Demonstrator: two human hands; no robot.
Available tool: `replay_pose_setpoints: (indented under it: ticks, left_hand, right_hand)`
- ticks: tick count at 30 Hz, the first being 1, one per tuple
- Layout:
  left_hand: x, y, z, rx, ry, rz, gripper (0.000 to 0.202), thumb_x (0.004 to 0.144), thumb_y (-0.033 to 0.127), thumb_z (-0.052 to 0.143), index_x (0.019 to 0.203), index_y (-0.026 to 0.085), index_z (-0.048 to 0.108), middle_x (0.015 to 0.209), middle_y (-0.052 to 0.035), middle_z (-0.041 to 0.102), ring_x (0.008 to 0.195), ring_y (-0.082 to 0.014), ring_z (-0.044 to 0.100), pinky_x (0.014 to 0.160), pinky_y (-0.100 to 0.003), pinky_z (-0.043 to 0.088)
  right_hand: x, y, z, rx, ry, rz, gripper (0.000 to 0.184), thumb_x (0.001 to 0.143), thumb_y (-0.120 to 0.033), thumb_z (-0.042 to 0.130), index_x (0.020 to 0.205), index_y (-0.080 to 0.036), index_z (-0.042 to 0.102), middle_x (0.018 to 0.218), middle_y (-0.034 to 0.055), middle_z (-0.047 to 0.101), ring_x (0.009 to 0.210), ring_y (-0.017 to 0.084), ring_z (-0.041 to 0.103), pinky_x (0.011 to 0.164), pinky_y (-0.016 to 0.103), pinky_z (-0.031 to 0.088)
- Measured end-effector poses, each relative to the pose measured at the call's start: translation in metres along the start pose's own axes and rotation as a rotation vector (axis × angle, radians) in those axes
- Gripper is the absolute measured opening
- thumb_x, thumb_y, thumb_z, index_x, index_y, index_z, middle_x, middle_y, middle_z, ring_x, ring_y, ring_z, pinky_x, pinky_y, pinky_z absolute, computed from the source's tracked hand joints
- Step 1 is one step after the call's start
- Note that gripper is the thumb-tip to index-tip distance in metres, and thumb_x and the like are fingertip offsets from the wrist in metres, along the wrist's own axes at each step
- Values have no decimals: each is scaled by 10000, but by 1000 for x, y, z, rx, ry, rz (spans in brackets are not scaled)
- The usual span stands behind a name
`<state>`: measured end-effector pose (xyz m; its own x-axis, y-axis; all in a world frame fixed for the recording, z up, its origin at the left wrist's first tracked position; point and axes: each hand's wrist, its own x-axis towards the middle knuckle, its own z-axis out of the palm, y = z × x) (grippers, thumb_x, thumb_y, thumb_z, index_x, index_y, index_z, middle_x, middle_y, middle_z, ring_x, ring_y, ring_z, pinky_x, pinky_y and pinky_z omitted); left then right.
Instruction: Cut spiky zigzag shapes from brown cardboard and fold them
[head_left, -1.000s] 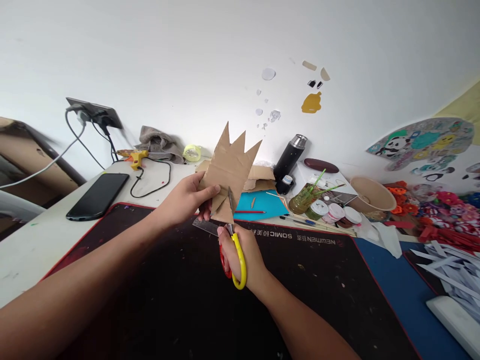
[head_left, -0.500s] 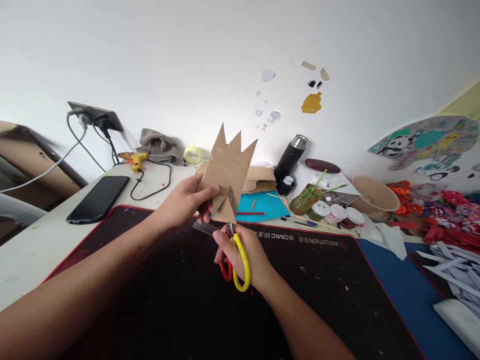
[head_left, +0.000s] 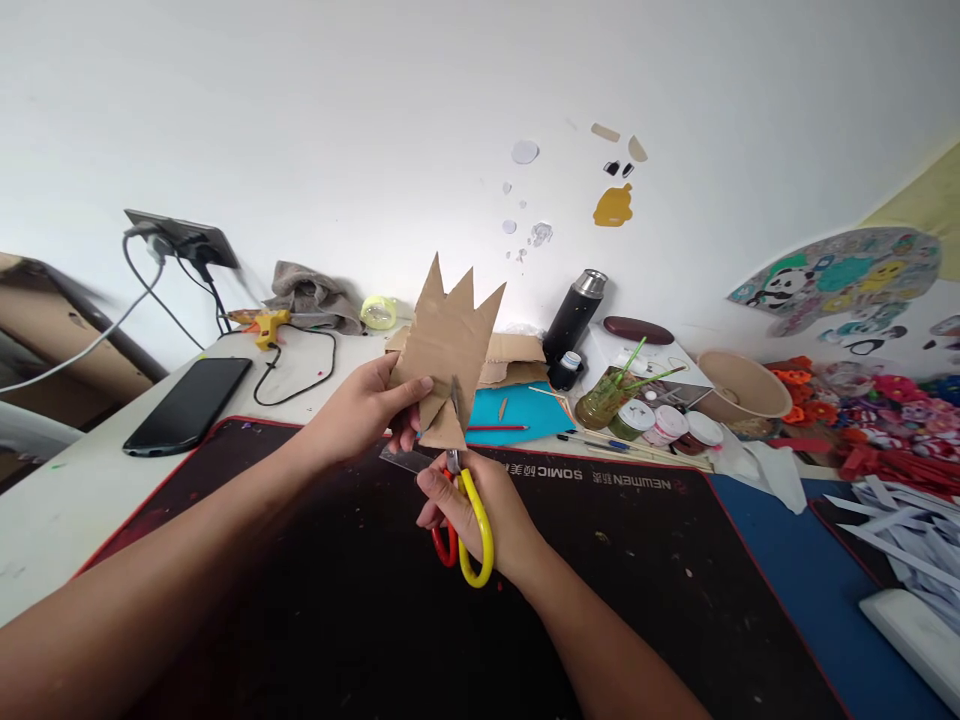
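My left hand (head_left: 379,405) pinches the left edge of a piece of brown cardboard (head_left: 446,335), thumb in front, fingers behind. Three pointed spikes top the cardboard, which is held upright above the mat. My right hand (head_left: 480,510) grips a pair of scissors (head_left: 474,530) with one yellow and one red handle. The scissor blades lie in a cut running up from the cardboard's lower edge, and a flap at the bottom stands partly apart. A metal ruler-like strip (head_left: 405,459) lies on the mat just below my left fingers.
The dark mat (head_left: 360,600) covers the desk front. Behind it are a phone (head_left: 187,405), glue gun (head_left: 266,325), blue sheet (head_left: 525,405), red pencil (head_left: 499,428), black thermos (head_left: 574,315), brush jar (head_left: 600,400), paint pots (head_left: 666,425) and a beige bowl (head_left: 739,385). Paper strips (head_left: 904,530) lie right.
The view has shifted slightly, so most things sit a little further left. Both hands keep their holds; the scissor blades remain in the cardboard's cut.
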<state>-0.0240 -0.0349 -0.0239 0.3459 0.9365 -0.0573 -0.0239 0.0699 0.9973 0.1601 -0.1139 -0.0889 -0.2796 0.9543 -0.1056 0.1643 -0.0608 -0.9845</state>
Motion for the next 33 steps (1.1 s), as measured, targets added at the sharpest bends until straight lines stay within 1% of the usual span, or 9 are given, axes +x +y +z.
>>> replay_pose_setpoints:
  ticks: [4, 9, 12, 17, 20, 23, 26, 29, 33]
  left_hand:
    - [3, -7, 2, -103, 3, -33, 351, 883, 433, 797, 862, 210, 526, 566, 22, 649, 380, -120, 571, 325, -184, 390]
    - [3, -6, 4, -97, 3, -31, 351, 872, 414, 807, 853, 212, 520, 557, 24, 653, 378, -124, 576, 326, -187, 407]
    - [2, -6, 5, -87, 3, -22, 342, 882, 414, 792, 856, 213, 516, 559, 25, 654, 373, -120, 572, 327, -184, 402]
    - [2, -5, 5, -51, 8, -29, 323, 896, 418, 765, 885, 225, 506, 539, 29, 643, 370, -136, 571, 333, -194, 392]
    - [1, -2, 2, 35, 15, -17, 308, 909, 430, 755, 917, 225, 527, 538, 24, 647, 384, -149, 584, 357, -205, 399]
    - [1, 2, -3, 117, 11, 8, 347, 936, 505, 742, 898, 217, 550, 567, 9, 663, 423, -151, 611, 389, -209, 410]
    - [2, 3, -7, 151, 8, 18, 412, 940, 575, 734, 856, 212, 558, 569, 1, 658, 434, -148, 607, 403, -217, 411]
    - [3, 2, -8, 149, 34, 62, 410, 933, 572, 751, 857, 211, 574, 576, 5, 655, 439, -144, 598, 415, -227, 417]
    - [4, 4, -9, 124, 75, 145, 375, 935, 522, 764, 823, 206, 594, 593, 9, 647, 456, -133, 586, 426, -239, 428]
  right_hand:
    - [0, -1, 2, 43, 18, -10, 549, 958, -762, 653, 900, -217, 612, 612, 17, 733, 546, 177, 712, 576, 254, 547]
    - [-2, -7, 5, 68, 17, 35, 501, 1002, -707, 606, 820, -246, 529, 427, -79, 537, 334, 130, 507, 413, 221, 406]
    - [-3, -9, 6, 39, 45, 24, 497, 1026, -667, 582, 769, -250, 501, 405, -85, 493, 322, 121, 484, 414, 220, 395]
    - [-3, -2, 9, 15, 81, 26, 468, 1041, -641, 576, 783, -258, 499, 428, -87, 482, 333, 135, 503, 402, 231, 400]
    - [-3, 3, 12, -16, 94, 20, 458, 1050, -634, 564, 791, -263, 494, 427, -86, 480, 343, 140, 507, 405, 233, 405]
    - [-3, 2, 12, -45, 90, 17, 452, 1066, -616, 533, 788, -262, 490, 422, -80, 487, 345, 139, 512, 422, 233, 419]
    - [-1, 0, 10, -26, 52, 39, 419, 1050, -596, 563, 810, -258, 505, 429, -83, 506, 343, 133, 512, 420, 224, 419]
    - [3, -1, 6, 3, 27, 34, 378, 1027, -582, 600, 853, -253, 533, 459, -92, 517, 347, 125, 511, 409, 214, 414]
    - [5, -1, 1, 23, 4, 11, 330, 1029, -561, 587, 918, -251, 557, 502, -93, 539, 348, 119, 499, 374, 207, 383]
